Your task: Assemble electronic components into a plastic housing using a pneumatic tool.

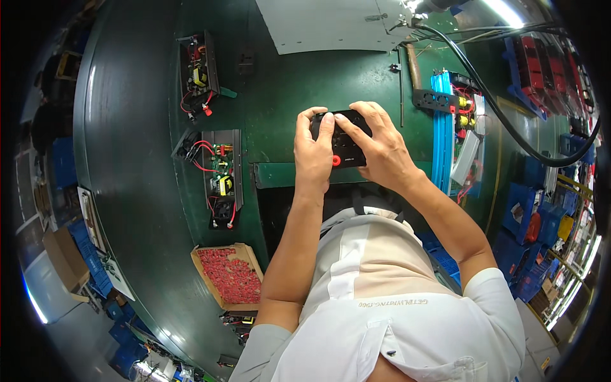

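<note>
Above the near edge of the green bench I hold a small black panel (350, 151) with a red round piece at its lower left corner. My left hand (313, 150) is closed on its left side, thumb pressed on the face near the top. My right hand (384, 145) grips the right side, with a finger reaching across the upper face. The fingers cover much of the panel, so what they press on is hidden. To the left lies a metal-framed circuit assembly (223, 183) with red wires and a fan.
A second circuit assembly (198, 75) lies farther back left. An open cardboard box (256, 253) of small red parts sits near my left forearm. Blue metal housings (440, 137) stand on the right, below a hanging black cable (490, 95). A grey sheet-metal box (328, 28) is at the back.
</note>
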`<state>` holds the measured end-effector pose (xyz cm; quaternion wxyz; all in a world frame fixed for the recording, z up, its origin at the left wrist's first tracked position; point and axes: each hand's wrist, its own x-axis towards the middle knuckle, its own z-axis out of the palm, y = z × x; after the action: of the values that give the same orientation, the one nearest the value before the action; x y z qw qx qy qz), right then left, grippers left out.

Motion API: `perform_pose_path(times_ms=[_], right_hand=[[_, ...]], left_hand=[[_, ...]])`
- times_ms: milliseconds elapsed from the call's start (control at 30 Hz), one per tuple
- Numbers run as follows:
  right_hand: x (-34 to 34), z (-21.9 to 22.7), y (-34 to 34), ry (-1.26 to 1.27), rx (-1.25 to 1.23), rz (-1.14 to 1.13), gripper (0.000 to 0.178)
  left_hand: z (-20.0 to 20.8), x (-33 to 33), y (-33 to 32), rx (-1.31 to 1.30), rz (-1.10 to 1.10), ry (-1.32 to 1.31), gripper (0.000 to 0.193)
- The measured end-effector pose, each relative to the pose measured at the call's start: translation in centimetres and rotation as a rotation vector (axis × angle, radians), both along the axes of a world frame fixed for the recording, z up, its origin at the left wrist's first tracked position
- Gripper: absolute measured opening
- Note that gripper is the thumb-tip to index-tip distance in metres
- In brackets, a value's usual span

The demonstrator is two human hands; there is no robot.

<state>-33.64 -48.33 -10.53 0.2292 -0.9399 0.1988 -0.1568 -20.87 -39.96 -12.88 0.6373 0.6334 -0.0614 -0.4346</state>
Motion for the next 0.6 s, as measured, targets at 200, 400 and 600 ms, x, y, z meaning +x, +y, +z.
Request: perform_pose_path(times_ms=[200,400,600], right_hand=[[0.3,-0.2,-0.3,-0.015,0.004,-0.008,0.100],[0.1,-0.6,-0.2,-0.042,-0.010,-0.002,0.096],[0.0,-1.4,0.0,-0.060,-0.040,-0.006,0.088]], left_hand=[[-0.5,0.1,-0.2,-0.045,0.031,0.029,0.021],[-1.4,-0.4,0.2,-0.119,0.049,-0.001,0.020],[-1.3,-0.4,0.4,-0.172,0.021,0.000,0.022]])
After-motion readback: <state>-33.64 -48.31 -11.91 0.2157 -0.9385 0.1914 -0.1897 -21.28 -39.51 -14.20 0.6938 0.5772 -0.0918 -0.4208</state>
